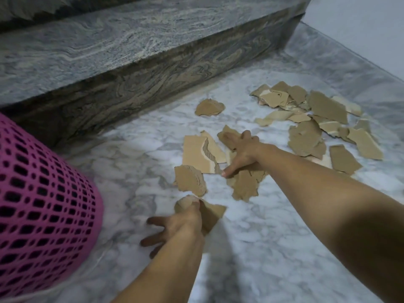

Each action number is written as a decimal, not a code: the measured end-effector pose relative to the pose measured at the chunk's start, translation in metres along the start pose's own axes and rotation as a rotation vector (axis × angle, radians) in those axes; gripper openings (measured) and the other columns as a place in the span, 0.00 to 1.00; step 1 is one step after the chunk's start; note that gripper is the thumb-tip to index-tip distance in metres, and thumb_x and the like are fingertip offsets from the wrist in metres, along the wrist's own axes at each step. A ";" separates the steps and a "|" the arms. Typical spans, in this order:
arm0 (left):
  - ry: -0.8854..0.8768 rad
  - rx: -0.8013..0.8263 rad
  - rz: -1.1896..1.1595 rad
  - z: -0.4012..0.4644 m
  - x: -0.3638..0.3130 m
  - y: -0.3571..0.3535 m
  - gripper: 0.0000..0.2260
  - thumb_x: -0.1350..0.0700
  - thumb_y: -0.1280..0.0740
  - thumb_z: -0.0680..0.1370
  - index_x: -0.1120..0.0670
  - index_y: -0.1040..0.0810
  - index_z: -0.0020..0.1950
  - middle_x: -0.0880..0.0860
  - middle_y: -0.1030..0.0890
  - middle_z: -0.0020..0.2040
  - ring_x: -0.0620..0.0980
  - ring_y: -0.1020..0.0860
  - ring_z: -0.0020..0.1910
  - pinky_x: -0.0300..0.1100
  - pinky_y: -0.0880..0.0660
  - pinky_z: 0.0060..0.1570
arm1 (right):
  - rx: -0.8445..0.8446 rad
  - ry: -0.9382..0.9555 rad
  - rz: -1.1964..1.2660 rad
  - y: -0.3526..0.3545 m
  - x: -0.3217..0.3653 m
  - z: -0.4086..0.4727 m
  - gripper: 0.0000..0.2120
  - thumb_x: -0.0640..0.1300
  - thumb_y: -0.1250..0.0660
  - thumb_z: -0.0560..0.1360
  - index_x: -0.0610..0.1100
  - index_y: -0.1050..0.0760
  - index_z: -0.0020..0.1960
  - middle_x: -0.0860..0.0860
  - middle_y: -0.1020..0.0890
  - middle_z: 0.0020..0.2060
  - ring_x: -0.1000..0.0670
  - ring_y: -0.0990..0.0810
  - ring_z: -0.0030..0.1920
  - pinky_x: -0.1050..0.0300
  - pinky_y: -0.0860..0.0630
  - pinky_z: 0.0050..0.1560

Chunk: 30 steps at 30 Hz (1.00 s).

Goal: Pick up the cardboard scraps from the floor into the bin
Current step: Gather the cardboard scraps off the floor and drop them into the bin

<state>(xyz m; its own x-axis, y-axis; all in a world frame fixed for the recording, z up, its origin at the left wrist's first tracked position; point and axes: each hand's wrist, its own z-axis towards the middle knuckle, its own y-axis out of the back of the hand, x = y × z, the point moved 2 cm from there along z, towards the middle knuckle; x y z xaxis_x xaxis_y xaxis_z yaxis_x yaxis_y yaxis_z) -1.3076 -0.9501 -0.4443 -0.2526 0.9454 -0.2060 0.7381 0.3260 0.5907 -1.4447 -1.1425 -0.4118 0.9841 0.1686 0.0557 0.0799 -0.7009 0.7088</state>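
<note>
Several torn brown cardboard scraps lie scattered on the marble floor (251, 248), most of them in a heap (323, 119) at the right. My left hand (181, 224) pinches one scrap (212, 213) between thumb and forefinger, the other fingers spread toward the bin. My right hand (242, 149) lies flat on a cluster of scraps (244, 184), fingers closing around them. A larger pale scrap (196, 156) and a ragged one (190, 180) rest between the hands. The pink mesh bin (43, 211) stands at the left, its opening out of view.
A dark granite step (122, 84) runs across the back, rising from the floor. A pale wall (360, 29) closes the far right corner. One lone scrap (209, 107) lies near the foot of the step.
</note>
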 end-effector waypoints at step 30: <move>-0.586 0.120 -0.042 -0.007 -0.009 -0.007 0.18 0.62 0.31 0.74 0.57 0.30 0.62 0.59 0.20 0.53 0.59 0.21 0.54 0.43 0.26 0.46 | -0.254 -0.206 0.902 -0.094 0.006 -0.071 0.27 0.41 0.18 0.62 0.47 0.28 0.55 0.48 0.21 0.52 0.44 0.18 0.46 0.52 0.19 0.26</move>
<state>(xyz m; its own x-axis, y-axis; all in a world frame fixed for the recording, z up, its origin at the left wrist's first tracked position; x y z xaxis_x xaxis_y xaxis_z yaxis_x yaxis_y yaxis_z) -1.3151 -0.9613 -0.4413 0.0791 0.7614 -0.6435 0.8088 0.3283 0.4879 -1.4576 -1.0264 -0.4286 0.6688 -0.5031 0.5474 -0.7343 -0.3320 0.5921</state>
